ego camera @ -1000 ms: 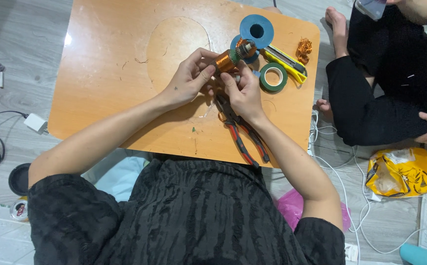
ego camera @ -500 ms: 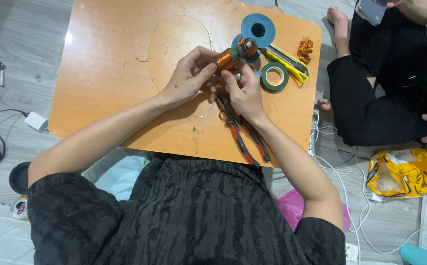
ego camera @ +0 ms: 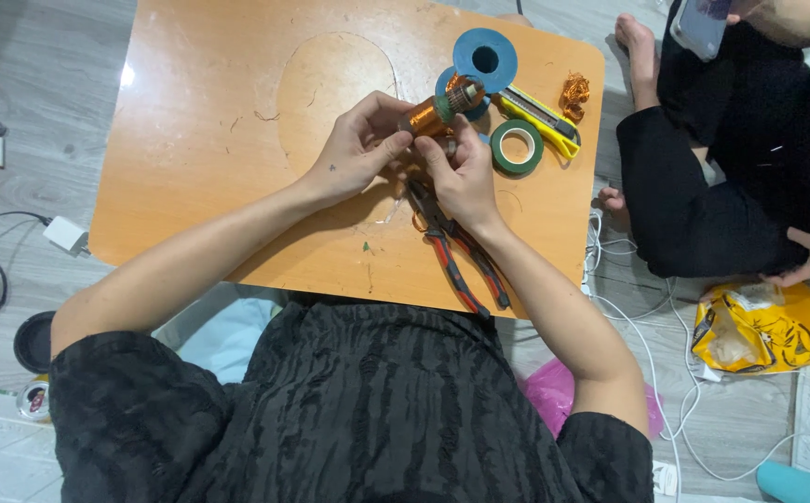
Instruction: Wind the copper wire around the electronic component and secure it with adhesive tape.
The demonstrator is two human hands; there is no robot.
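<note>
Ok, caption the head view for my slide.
Both hands, left hand and right hand, hold a copper wire coil over an orange table, pliers and green tape roll nearby.

Yellow bag (ego camera: 761,328) on floor, right

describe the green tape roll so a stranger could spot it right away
Start at the orange table and go to its far right corner. Just right of the right hand lies the green tape roll, flat beside a yellow utility knife. It is the only green ring; the nearby spool is blue.

Pliers (ego camera: 456,256) jaws hidden under right hand (ego camera: 461,172); second person (ego camera: 749,140) and teal object (ego camera: 801,484) cut off at frame edges.
</note>
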